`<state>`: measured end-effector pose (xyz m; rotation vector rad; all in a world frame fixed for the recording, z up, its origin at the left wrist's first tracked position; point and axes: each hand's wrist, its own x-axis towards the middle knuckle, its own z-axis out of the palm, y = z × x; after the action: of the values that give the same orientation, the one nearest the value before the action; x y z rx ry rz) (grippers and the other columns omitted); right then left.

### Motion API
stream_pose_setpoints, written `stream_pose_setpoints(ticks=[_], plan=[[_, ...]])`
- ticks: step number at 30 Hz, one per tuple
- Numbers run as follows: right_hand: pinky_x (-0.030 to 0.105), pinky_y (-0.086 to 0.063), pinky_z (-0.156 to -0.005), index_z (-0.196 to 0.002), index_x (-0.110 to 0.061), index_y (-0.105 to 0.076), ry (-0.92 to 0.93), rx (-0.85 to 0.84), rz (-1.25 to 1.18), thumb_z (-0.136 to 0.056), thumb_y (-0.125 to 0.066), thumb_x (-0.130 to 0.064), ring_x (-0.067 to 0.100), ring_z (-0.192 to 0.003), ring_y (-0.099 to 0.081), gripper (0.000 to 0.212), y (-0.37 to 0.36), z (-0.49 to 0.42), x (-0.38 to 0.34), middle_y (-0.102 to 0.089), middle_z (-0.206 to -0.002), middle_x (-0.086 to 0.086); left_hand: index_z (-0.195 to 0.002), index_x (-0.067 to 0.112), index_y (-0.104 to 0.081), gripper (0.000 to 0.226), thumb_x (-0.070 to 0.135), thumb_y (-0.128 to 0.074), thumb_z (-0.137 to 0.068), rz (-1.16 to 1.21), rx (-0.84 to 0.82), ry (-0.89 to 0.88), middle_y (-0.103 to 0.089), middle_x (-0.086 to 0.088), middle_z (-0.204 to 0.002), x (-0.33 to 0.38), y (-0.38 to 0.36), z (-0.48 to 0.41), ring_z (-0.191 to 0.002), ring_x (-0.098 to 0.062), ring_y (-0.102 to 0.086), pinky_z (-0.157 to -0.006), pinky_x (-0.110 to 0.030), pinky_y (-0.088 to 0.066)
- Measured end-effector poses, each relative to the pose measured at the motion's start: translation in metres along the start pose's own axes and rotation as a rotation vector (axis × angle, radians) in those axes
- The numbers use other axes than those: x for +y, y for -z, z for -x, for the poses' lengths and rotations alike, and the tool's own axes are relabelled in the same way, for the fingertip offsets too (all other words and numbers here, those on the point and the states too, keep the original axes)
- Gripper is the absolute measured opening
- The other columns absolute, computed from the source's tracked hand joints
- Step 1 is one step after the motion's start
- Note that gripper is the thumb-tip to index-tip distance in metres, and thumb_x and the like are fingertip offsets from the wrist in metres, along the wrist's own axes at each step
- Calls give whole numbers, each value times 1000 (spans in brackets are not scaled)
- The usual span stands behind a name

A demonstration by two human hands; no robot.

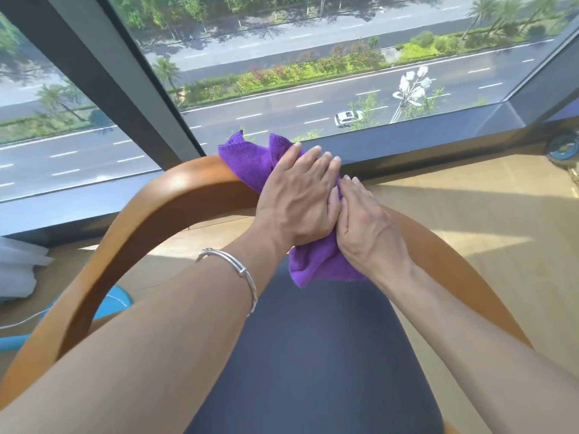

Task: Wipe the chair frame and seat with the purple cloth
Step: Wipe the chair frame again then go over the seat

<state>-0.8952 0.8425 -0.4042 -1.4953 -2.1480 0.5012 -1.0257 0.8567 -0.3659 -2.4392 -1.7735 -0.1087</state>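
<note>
Forearms (156, 324) foremost; left hand (297, 198), right hand (366, 227) flat, pressing purple cloth (247, 161) on chair frame (141, 220).

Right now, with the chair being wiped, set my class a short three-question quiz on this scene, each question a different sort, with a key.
1. True or false: the purple cloth lies flat on the seat, clear of the wooden frame.
2. Which wrist wears the silver bracelet? A) left B) right C) both
3. Fill in: the left hand and right hand press on the cloth with ____ fingers.
Key: 1 false, it is draped over the frame; 2 A; 3 straight.
</note>
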Motion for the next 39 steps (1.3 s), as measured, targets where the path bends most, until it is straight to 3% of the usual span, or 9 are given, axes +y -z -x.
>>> stream_pose_setpoints(ticks=[9,18,25,29,34,39], plan=[[53,-46,-94,-119,8,-58,52,22,188,-91,-30,-19,40,-116,-58,49,15,20,24,-60,-123,26,-120,0,-61,57,30,-26,-86,16,31,-30,-64,-12,-120,30,-14,0,-115,-29,-56,-107,-41,-22],[51,-44,-97,-121,8,-59,86,9,294,-92,-30,-20,38,-119,-57,49,37,43,38,-60,-126,24,-118,1,-62,51,29,-32,-87,155,76,-32,-66,-11,-117,57,-23,3,-111,-29,-60,-108,-40,-23],[46,-39,-102,-124,7,-58,89,19,327,-95,-31,-20,35,-123,-54,48,48,63,46,-57,-130,22,-124,3,-59,51,29,-32,-89,237,83,-62,-61,-10,-126,75,-26,8,-119,-28,-55,-110,-40,-22],[36,-26,-112,-133,5,-50,70,-26,312,-94,-31,-26,31,-132,-44,54,56,80,54,-48,-140,19,-126,4,-57,51,29,-30,-90,284,101,-54,-58,-10,-131,92,-30,14,-124,-27,-51,-111,-41,-22],[33,-13,-116,-145,1,-32,87,-127,313,-84,-40,-42,23,-143,-23,75,61,96,65,-28,-154,15,-125,2,-58,48,26,-33,-92,330,164,-19,-58,-11,-130,107,-33,17,-124,-27,-51,-110,-42,-23],[36,-21,-112,-136,7,-44,110,-27,325,-83,-42,-31,33,-135,-39,65,55,94,66,-43,-144,22,-124,3,-59,47,26,-32,-93,331,148,-27,-59,-10,-129,106,-35,18,-124,-27,-52,-110,-41,-22]])
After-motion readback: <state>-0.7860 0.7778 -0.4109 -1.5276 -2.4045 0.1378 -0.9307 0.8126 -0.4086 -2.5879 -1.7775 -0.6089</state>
